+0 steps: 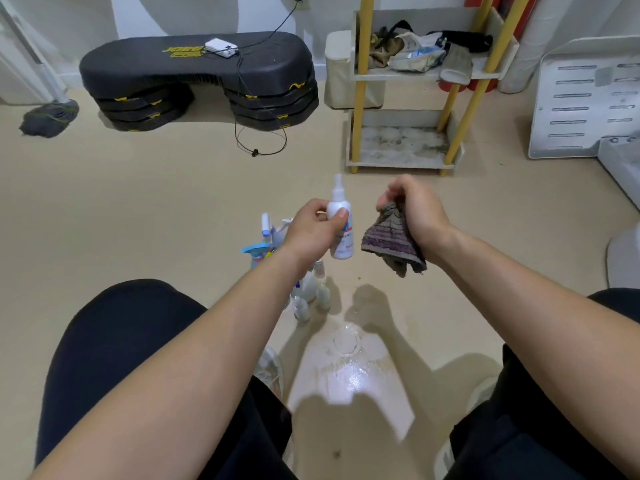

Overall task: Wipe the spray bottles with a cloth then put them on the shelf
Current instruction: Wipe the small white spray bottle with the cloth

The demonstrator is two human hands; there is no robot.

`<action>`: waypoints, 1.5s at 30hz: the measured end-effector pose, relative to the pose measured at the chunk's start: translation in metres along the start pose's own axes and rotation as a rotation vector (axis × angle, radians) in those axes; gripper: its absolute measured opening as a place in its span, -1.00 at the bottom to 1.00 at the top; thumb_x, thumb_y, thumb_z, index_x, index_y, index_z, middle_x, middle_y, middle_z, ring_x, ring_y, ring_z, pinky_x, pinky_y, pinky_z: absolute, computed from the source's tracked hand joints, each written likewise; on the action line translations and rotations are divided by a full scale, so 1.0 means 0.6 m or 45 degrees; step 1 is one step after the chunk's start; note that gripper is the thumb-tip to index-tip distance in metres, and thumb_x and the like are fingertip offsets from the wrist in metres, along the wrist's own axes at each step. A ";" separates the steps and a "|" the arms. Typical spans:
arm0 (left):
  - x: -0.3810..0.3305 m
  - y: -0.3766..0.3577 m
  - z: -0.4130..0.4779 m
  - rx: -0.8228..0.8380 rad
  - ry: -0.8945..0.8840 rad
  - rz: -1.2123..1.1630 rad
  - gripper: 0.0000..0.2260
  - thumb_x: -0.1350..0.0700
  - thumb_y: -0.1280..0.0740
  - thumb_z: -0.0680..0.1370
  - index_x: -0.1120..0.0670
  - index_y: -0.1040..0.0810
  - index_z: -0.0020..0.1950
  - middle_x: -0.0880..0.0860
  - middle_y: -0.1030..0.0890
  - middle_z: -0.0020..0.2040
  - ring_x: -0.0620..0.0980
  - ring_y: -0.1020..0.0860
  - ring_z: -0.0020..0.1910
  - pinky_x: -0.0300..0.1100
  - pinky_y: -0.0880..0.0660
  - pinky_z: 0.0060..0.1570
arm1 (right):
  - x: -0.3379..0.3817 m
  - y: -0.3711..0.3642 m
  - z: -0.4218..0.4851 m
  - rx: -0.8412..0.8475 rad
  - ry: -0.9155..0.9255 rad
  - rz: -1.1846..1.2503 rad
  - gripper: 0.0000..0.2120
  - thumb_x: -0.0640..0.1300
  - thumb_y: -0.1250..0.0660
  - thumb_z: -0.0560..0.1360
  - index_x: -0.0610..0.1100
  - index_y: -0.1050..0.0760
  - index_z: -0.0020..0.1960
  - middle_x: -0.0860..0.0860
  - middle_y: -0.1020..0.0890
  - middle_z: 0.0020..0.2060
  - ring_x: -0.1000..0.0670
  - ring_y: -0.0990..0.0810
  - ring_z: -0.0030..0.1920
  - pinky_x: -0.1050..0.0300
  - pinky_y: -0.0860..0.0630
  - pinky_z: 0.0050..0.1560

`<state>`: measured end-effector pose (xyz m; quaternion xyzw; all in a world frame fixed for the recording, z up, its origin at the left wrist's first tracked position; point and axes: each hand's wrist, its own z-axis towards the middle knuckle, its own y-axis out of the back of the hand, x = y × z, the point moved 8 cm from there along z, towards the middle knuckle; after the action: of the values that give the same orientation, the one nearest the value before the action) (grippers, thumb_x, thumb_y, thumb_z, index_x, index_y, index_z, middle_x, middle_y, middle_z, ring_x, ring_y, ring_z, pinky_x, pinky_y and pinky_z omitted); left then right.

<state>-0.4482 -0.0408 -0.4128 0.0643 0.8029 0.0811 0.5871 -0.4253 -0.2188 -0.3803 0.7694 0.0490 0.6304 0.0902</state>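
Left grip (313, 233) is grasping the spray bottle (337, 202) upright, right grip (415, 209) is bunching the cloth (388, 237) beside it — best wiped by wrapping the body and rotating the bottle.

Spray bottle (338, 216): white, blue-printed label. Cloth (390, 237): purple and grey stripes. Shelf (408, 77): white boards, yellow posts. Step platform (197, 77): black, yellow markings.

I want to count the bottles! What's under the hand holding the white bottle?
Under the left hand, spray bottles stand clustered on the floor: one with a blue trigger, some small clear ones. The forearm covers part of the cluster, so no full count.
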 end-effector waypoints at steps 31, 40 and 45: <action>0.483 0.035 -0.009 -0.446 0.878 0.210 -0.49 0.09 -0.39 0.56 0.14 -0.28 0.45 0.13 -0.46 0.40 0.18 -0.50 0.30 -0.13 -0.38 -0.01 | -0.422 -0.168 -0.003 0.518 -0.038 -1.056 -0.90 -0.01 -0.27 0.57 -0.02 -0.41 -0.05 0.03 -0.59 -0.05 -0.14 -0.62 -0.08 -0.07 -0.55 -0.03; 0.530 0.015 0.074 -0.415 0.558 0.349 -0.59 0.01 -0.39 0.39 -0.15 -0.48 0.24 -0.05 -0.61 0.09 0.07 -0.61 0.03 0.02 -0.60 0.03 | -0.458 -0.269 0.042 0.718 0.268 -1.310 -0.71 0.11 -0.30 0.60 -0.02 -0.50 0.24 0.07 -0.10 0.62 -0.19 -0.60 -0.18 0.00 -0.47 -0.09; 0.543 0.011 0.096 -0.427 0.439 0.229 -0.59 -0.24 -0.41 0.43 -0.28 -0.48 0.26 -0.19 -0.64 0.09 -0.07 -0.64 0.06 0.02 -0.61 0.06 | -0.464 -0.299 0.058 0.810 0.400 -1.223 -0.77 0.09 -0.29 0.59 -0.02 -0.53 0.14 0.11 -0.15 0.60 -0.21 -0.64 -0.18 -0.03 -0.51 -0.16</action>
<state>-0.4921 0.0334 -0.7324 0.0224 0.8577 0.2745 0.4342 -0.4400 -0.0988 -0.6903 0.5481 0.5906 0.5797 0.1218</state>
